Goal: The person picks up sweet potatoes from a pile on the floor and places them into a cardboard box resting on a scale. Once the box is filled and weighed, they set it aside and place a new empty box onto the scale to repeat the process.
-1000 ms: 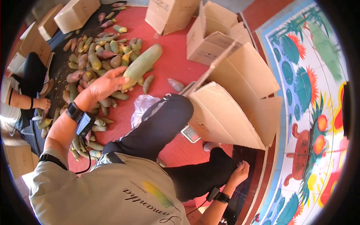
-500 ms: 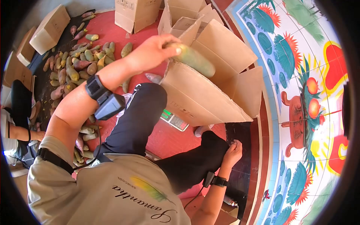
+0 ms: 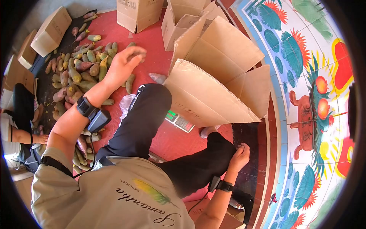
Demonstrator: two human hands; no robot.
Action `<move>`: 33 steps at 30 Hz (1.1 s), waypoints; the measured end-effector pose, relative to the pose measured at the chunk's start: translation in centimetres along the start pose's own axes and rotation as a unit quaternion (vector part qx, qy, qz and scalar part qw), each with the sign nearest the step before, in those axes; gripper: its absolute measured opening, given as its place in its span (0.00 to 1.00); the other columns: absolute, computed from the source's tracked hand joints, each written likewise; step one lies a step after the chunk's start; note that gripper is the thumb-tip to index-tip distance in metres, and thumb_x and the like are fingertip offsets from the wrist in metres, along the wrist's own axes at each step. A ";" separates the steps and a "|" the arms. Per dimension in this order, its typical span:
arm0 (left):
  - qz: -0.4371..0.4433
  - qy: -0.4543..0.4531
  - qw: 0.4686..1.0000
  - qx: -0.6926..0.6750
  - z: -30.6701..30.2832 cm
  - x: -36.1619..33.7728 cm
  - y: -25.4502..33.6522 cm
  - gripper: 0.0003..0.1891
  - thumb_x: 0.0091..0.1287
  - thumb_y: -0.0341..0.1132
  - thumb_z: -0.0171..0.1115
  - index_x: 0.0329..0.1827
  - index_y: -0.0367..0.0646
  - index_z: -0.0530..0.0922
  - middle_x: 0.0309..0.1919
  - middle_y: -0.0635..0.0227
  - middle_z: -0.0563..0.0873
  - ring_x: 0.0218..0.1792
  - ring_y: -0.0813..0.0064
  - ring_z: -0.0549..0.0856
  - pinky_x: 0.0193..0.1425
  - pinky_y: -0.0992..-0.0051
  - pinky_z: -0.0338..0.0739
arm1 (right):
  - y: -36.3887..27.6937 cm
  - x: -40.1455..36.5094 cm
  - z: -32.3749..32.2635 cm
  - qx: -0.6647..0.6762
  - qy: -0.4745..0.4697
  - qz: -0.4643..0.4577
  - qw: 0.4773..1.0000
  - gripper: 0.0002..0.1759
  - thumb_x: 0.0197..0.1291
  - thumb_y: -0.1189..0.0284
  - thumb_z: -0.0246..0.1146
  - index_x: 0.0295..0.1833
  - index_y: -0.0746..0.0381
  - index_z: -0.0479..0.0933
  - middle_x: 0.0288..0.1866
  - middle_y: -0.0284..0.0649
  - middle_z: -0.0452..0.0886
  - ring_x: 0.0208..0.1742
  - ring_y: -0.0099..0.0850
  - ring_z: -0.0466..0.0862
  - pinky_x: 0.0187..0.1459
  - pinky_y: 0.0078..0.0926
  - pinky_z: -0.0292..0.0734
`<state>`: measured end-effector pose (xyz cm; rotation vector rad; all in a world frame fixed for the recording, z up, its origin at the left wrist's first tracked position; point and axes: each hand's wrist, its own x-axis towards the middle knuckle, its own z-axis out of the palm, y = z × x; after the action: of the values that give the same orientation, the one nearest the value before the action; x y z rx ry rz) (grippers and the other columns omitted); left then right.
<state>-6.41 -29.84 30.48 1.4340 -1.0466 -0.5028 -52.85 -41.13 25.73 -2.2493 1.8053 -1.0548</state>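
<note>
My left hand (image 3: 127, 63) is raised left of the open cardboard box (image 3: 207, 95), with nothing in it and its fingers loosely apart. Behind it lies a heap of long green and reddish radish-like vegetables (image 3: 84, 66). The box stands in front of my knees with its flaps up, and its near wall hides what is inside. A scale (image 3: 180, 121) with a green display shows at the box's lower edge. My right hand (image 3: 239, 155) rests by my right knee, fingers curled closed and holding nothing visible.
More cardboard boxes stand at the back, one (image 3: 139, 13) upright and another (image 3: 183, 23) with raised flaps. A box (image 3: 51, 30) sits at the far left. Another person's hand (image 3: 41, 139) is at the left edge. A painted tile wall (image 3: 301, 114) runs along the right.
The long green vegetable has left my left hand and is out of sight. That hand has drawn back leftward from over the box. My right hand has barely moved.
</note>
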 end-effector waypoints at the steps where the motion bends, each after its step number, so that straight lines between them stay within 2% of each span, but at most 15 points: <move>1: -0.016 0.003 0.999 0.030 -0.5 -0.5 -1.2 0.11 0.69 0.30 0.50 0.51 0.37 0.74 0.44 0.68 0.81 0.48 0.80 0.79 0.50 0.80 0.73 | 0.0 0.0 0.0 -0.002 -0.002 0.001 1.000 0.10 0.60 0.76 0.49 0.39 0.66 0.77 0.34 0.46 0.81 0.33 0.38 0.83 0.36 0.32 0.79; 2: -0.016 0.001 0.999 0.029 -0.9 -1.0 -2.2 0.11 0.69 0.30 0.50 0.51 0.37 0.74 0.44 0.68 0.81 0.48 0.80 0.79 0.50 0.80 0.73 | 0.0 0.0 -0.1 -0.005 -0.003 0.003 1.000 0.10 0.60 0.77 0.49 0.39 0.66 0.77 0.33 0.46 0.81 0.33 0.38 0.83 0.36 0.32 0.78; 4: -0.082 -0.008 0.995 0.058 -1.3 -2.3 -3.7 0.11 0.69 0.31 0.50 0.51 0.36 0.74 0.43 0.68 0.80 0.47 0.80 0.79 0.49 0.80 0.72 | 0.0 0.0 -0.4 -0.017 -0.008 0.004 1.000 0.11 0.60 0.77 0.49 0.39 0.66 0.77 0.34 0.46 0.81 0.33 0.38 0.83 0.37 0.33 0.78; 7: -0.082 0.035 0.994 0.065 -1.1 -3.5 -6.3 0.11 0.67 0.29 0.52 0.49 0.34 0.75 0.40 0.64 0.81 0.43 0.77 0.79 0.50 0.78 0.73 | -0.1 -0.2 -0.6 -0.029 -0.010 0.014 0.999 0.11 0.60 0.76 0.49 0.39 0.66 0.77 0.34 0.46 0.81 0.33 0.38 0.83 0.37 0.34 0.77; 9: -0.058 0.025 0.995 0.079 -1.2 -3.9 -7.5 0.11 0.67 0.28 0.52 0.49 0.34 0.75 0.42 0.63 0.81 0.45 0.76 0.79 0.52 0.77 0.72 | 0.3 -0.4 -0.4 -0.037 0.002 0.027 0.999 0.10 0.60 0.76 0.49 0.40 0.66 0.77 0.34 0.46 0.81 0.33 0.39 0.83 0.38 0.34 0.77; 11: 0.005 0.050 0.989 0.137 -0.5 -4.2 -7.5 0.11 0.67 0.28 0.51 0.50 0.35 0.74 0.43 0.61 0.80 0.47 0.74 0.79 0.53 0.76 0.71 | 0.9 -0.7 -0.1 -0.015 0.013 0.029 0.999 0.10 0.60 0.76 0.51 0.40 0.65 0.77 0.32 0.48 0.80 0.33 0.40 0.82 0.38 0.33 0.76; 13: 0.020 0.030 0.981 0.189 -0.1 -4.1 -6.7 0.13 0.67 0.27 0.50 0.54 0.35 0.72 0.48 0.60 0.78 0.52 0.70 0.77 0.57 0.74 0.69 | -0.8 -0.7 -0.4 -0.009 0.028 0.040 0.999 0.09 0.59 0.76 0.52 0.40 0.65 0.78 0.33 0.49 0.81 0.34 0.42 0.82 0.39 0.35 0.76; 15: 0.060 0.045 0.987 0.139 0.9 -4.2 -6.9 0.17 0.67 0.27 0.50 0.59 0.36 0.69 0.53 0.59 0.76 0.57 0.68 0.73 0.61 0.71 0.66 | 0.2 -0.8 -0.4 -0.059 0.015 0.015 0.998 0.09 0.59 0.77 0.52 0.40 0.65 0.78 0.35 0.49 0.81 0.37 0.43 0.82 0.40 0.37 0.76; 17: 0.056 0.002 0.981 0.186 1.1 -4.1 -5.6 0.21 0.67 0.27 0.49 0.64 0.35 0.64 0.59 0.56 0.71 0.62 0.64 0.69 0.65 0.68 0.61 | 0.0 -1.1 -0.2 -0.061 0.043 0.009 0.997 0.09 0.59 0.76 0.52 0.40 0.65 0.77 0.35 0.49 0.80 0.37 0.46 0.81 0.39 0.39 0.76; 21: 0.201 -0.023 0.946 0.254 3.3 -4.2 -4.0 0.25 0.66 0.30 0.48 0.66 0.33 0.60 0.64 0.51 0.66 0.65 0.54 0.64 0.69 0.62 0.54 | 0.7 -1.4 0.2 -0.075 0.056 -0.026 0.995 0.04 0.55 0.76 0.56 0.37 0.62 0.75 0.32 0.46 0.77 0.33 0.46 0.79 0.36 0.42 0.74; 23: 0.235 -0.039 0.930 0.280 4.1 -4.4 -3.9 0.27 0.66 0.36 0.50 0.66 0.33 0.60 0.65 0.49 0.64 0.66 0.50 0.63 0.70 0.58 0.53 | 0.4 -1.5 0.1 -0.086 0.078 -0.015 0.993 0.04 0.55 0.76 0.57 0.37 0.62 0.75 0.31 0.46 0.77 0.33 0.46 0.79 0.36 0.42 0.74; 27: 0.305 -0.094 0.907 0.274 5.2 -4.7 -4.2 0.26 0.65 0.37 0.51 0.64 0.34 0.61 0.65 0.49 0.63 0.65 0.47 0.62 0.70 0.56 0.53 | 0.5 -2.5 -0.8 -0.076 0.109 -0.008 0.991 0.04 0.55 0.77 0.57 0.37 0.63 0.74 0.32 0.45 0.77 0.34 0.45 0.79 0.36 0.41 0.74; 29: 0.333 -0.103 0.884 0.311 5.4 -4.5 -4.3 0.27 0.64 0.36 0.52 0.65 0.36 0.60 0.65 0.49 0.63 0.65 0.47 0.62 0.69 0.54 0.53 | 1.6 -3.9 -1.6 -0.097 0.122 0.013 0.988 0.05 0.55 0.76 0.57 0.38 0.63 0.74 0.32 0.45 0.77 0.34 0.45 0.79 0.35 0.41 0.74; 31: 0.332 -0.113 0.887 0.300 5.7 -4.5 -4.4 0.27 0.63 0.35 0.53 0.65 0.36 0.60 0.65 0.49 0.63 0.65 0.47 0.62 0.69 0.53 0.53 | 3.2 -6.3 -2.5 -0.118 0.130 0.033 0.984 0.05 0.55 0.75 0.57 0.38 0.62 0.73 0.32 0.45 0.77 0.34 0.45 0.79 0.35 0.41 0.74; 33: 0.331 -0.110 0.887 0.304 5.9 -4.5 -4.3 0.28 0.62 0.34 0.54 0.65 0.36 0.60 0.65 0.49 0.63 0.65 0.47 0.62 0.69 0.53 0.53 | 5.7 -9.6 -3.9 -0.163 0.081 0.168 0.969 0.07 0.58 0.70 0.55 0.37 0.61 0.74 0.36 0.48 0.78 0.38 0.49 0.79 0.38 0.46 0.74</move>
<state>-12.16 -29.93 24.14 1.4363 -1.8950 0.1958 -60.45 -32.99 21.68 -1.9415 2.4796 -0.9580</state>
